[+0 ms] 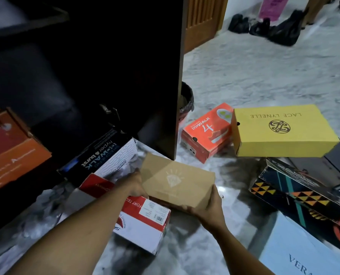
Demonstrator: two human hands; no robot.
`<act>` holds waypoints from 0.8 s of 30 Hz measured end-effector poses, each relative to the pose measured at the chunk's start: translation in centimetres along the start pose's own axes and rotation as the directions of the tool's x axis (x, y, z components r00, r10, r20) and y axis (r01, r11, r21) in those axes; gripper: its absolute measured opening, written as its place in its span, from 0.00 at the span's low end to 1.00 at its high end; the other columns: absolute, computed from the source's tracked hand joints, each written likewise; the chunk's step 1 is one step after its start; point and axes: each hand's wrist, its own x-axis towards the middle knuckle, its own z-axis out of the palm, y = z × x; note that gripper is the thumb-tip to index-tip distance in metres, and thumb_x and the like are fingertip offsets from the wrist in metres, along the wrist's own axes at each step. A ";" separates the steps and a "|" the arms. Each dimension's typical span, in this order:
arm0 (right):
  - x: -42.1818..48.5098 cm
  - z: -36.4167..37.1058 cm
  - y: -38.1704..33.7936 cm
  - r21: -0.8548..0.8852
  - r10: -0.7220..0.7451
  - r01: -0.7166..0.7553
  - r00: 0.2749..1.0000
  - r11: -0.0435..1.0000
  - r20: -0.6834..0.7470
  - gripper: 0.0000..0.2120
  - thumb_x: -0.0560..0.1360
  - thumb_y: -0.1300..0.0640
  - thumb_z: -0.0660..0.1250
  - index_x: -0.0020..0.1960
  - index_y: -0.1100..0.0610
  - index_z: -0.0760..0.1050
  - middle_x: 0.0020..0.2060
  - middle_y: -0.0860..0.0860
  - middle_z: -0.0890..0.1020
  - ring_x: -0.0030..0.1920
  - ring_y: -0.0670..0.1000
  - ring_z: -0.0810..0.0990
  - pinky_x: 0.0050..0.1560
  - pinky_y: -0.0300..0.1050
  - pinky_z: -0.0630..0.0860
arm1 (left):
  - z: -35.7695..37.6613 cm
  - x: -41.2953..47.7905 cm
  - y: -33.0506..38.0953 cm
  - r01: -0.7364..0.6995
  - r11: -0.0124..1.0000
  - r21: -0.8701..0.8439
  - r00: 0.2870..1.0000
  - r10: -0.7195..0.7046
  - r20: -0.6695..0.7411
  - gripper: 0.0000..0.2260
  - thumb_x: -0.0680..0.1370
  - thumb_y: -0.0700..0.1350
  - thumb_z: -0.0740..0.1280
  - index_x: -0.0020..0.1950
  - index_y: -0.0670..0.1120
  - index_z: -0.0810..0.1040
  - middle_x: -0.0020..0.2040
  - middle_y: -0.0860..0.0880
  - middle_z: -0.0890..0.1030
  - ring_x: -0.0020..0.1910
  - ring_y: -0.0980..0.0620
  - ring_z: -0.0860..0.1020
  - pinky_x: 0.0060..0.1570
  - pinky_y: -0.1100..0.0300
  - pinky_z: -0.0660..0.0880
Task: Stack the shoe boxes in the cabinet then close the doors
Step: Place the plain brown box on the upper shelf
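Both hands — left hand and right hand — clasped the plain brown cardboard shoe box by opposite ends, carrying it level above the red-and-white shoe box, just before the dark cabinet — apparently for stacking inside.

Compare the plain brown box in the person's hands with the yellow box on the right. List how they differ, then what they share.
The brown box is dull cardboard with a faint pale emblem; the yellow box is bright, printed LACE LYNELLE above a dark monogram. The brown box is gripped by the left hand and right hand; the yellow box rests untouched on other boxes. The brown box looks smaller. Both are closed, lidded boxes.
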 end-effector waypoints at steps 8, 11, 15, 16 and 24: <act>-0.6 -0.5 0.3 0.013 -0.026 0.026 1.000 1.000 0.017 0.60 0.56 0.53 0.87 0.75 0.35 0.53 0.64 0.37 0.74 0.62 0.40 0.76 0.55 0.44 0.80 | 0.7 -0.5 -0.2 -0.073 0.994 -0.077 0.989 0.062 -0.135 0.38 0.63 0.56 0.81 0.68 0.55 0.66 0.60 0.51 0.80 0.58 0.46 0.79 0.57 0.52 0.73; -1.3 -1.5 0.1 0.052 -0.022 0.022 1.000 0.998 -0.008 0.58 0.57 0.55 0.87 0.70 0.28 0.52 0.61 0.35 0.74 0.57 0.35 0.76 0.47 0.28 0.75 | 0.6 -1.9 -0.5 -0.168 0.952 -0.257 0.975 0.123 -0.185 0.41 0.62 0.52 0.82 0.71 0.54 0.66 0.59 0.53 0.79 0.55 0.50 0.77 0.51 0.56 0.72; -2.4 -3.1 -1.5 0.141 -0.025 0.031 0.999 0.990 -0.044 0.62 0.53 0.50 0.88 0.76 0.36 0.55 0.62 0.36 0.76 0.63 0.46 0.77 0.59 0.39 0.75 | -0.4 -4.1 -0.7 -0.322 0.821 -0.471 0.939 0.212 -0.272 0.48 0.57 0.45 0.85 0.73 0.53 0.68 0.54 0.59 0.79 0.55 0.55 0.77 0.49 0.62 0.72; -2.8 -3.6 -2.2 0.158 -0.030 0.038 0.998 0.987 -0.048 0.60 0.54 0.52 0.88 0.74 0.33 0.56 0.61 0.35 0.76 0.62 0.45 0.78 0.61 0.42 0.75 | -1.0 -4.8 -0.5 -0.366 0.788 -0.495 0.924 0.242 -0.297 0.48 0.57 0.44 0.85 0.73 0.54 0.68 0.54 0.60 0.80 0.56 0.55 0.78 0.49 0.63 0.72; -6.8 -6.9 -11.1 0.240 -0.185 0.211 0.974 0.948 -0.128 0.52 0.58 0.61 0.86 0.69 0.36 0.59 0.60 0.37 0.76 0.53 0.29 0.76 0.47 0.26 0.75 | -6.8 -13.2 0.4 -0.573 0.671 -0.471 0.786 0.285 -0.549 0.60 0.53 0.49 0.87 0.79 0.49 0.60 0.72 0.51 0.64 0.68 0.57 0.65 0.66 0.64 0.62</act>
